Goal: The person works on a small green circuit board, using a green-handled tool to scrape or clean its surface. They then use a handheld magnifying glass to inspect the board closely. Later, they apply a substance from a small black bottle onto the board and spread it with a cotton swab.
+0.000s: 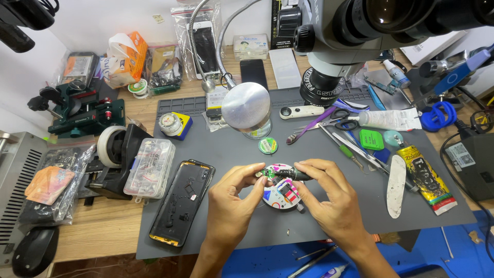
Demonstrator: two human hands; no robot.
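Note:
My left hand [231, 198] pinches a small green circuit board [266, 172] between thumb and fingertips, over a round multicoloured pad [280, 195] on the grey work mat [221, 144]. My right hand [329, 198] grips a dark pen-like tool [296, 175], its tip laid against the small board. An opened black phone housing [182, 202] lies face up on the mat just left of my left hand.
A microscope head [339, 41] hangs above the mat, with a gooseneck lamp [247, 107] beside it. Tweezers, scissors [339, 119], a green case, a yellow glue tube [424, 177] and a white spudger lie to the right. A parts box [150, 167] and tape dispenser [110, 146] stand left.

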